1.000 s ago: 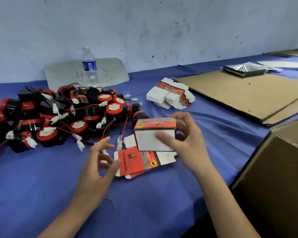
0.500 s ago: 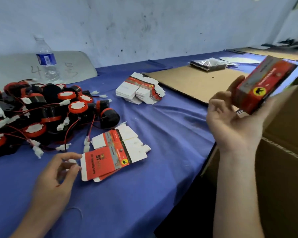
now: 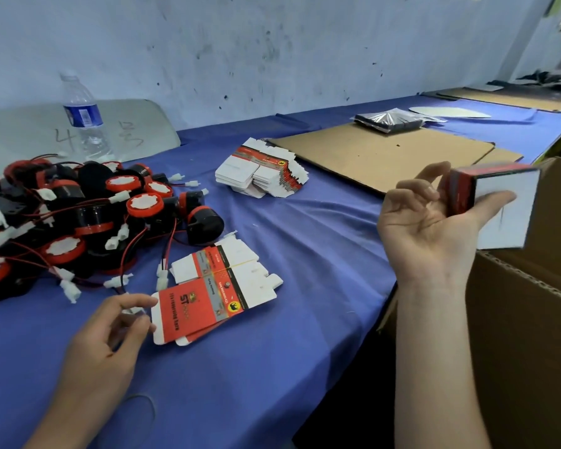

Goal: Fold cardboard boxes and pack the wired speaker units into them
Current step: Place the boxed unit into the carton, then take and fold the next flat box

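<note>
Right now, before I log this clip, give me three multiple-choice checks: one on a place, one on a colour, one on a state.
1. Where does the water bottle stand? A: on the floor. B: behind the pile of speaker units. C: on a shelf.
2. What colour is the tablecloth? A: blue. B: green. C: white.
3. The box in the right hand is: A: flat. B: torn apart. C: folded up.
Answers: B, the bottle rises just behind the pile; A, the cloth is blue all over; C, it shows as a closed block with red and white faces.
</note>
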The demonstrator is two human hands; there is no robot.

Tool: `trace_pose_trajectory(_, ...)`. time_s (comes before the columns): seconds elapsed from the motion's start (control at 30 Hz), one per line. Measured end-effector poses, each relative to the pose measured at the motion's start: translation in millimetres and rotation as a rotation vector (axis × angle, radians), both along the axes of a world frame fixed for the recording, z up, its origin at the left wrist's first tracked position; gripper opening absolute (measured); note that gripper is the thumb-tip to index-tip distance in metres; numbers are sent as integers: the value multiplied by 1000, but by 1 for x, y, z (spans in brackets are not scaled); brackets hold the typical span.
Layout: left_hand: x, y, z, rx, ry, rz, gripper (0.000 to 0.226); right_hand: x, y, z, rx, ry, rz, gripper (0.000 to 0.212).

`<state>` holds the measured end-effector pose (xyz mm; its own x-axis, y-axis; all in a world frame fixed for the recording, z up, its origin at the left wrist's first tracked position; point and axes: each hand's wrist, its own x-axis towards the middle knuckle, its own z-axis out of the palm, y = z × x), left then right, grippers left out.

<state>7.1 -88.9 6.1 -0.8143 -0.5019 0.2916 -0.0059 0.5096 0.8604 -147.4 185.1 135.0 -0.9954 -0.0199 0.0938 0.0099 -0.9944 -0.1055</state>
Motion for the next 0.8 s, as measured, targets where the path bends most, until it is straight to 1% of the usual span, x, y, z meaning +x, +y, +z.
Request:
trace_pose_trajectory(0.1, 0, 0, 0, -16, -8, 6, 43, -1, 0, -4, 12, 13, -23, 48)
trace_pose_trajectory(0.17, -1, 1, 0, -19, -5, 3, 40, -3, -3, -8, 100, 72, -12, 46)
trace_pose_trajectory(0.2, -1, 1, 0, -13, -5, -1, 39, -4, -6, -11, 193, 123, -13, 41)
trace_pose_trajectory(0.23, -1, 2, 0, -9, -5, -2, 38, -7, -12, -15, 340, 183, -17, 35)
trace_pose_trajectory(0.27, -2, 3, 0, -10, 0, -2, 38, -7, -19, -18, 574, 257, -40, 28)
trace_pose_trajectory(0.3, -1, 3, 1, -25, 6, 2, 39, -5, -29, -24, 850, 367, -53, 23)
trace_pose_trajectory(0.33, -2, 4, 2, -51, 12, 4, 40, -3, -41, -31, 1141, 516, -44, 27)
trace_pose_trajectory(0.37, -2, 5, 2, -86, 14, 5, 41, 0, -54, -43, 1427, 697, 8, 40)
trace_pose_trajectory(0.43, -2, 8, 3, -178, 6, -4, 40, 6, -81, -69, 1901, 1033, 200, 71)
trace_pose_trajectory(0.47, -1, 9, 3, -227, -4, -16, 41, 8, -93, -80, 2078, 1136, 272, 80)
trace_pose_trajectory(0.5, -1, 10, 3, -267, -20, -33, 43, 10, -101, -88, 2205, 1189, 319, 84)
trace_pose_trajectory(0.53, -2, 11, 2, -301, -43, -52, 45, 9, -106, -92, 2276, 1195, 352, 83)
trace_pose_trajectory(0.57, -1, 10, 2, -334, -70, -69, 46, 8, -109, -95, 2294, 1182, 363, 80)
trace_pose_trajectory(0.7, -2, 8, 1, -377, -98, -114, 51, -3, -99, -96, 2233, 1100, 386, 69)
trace_pose_trajectory(0.8, -2, 6, 0, -357, -103, -109, 63, -7, -96, -96, 2236, 1083, 370, 58)
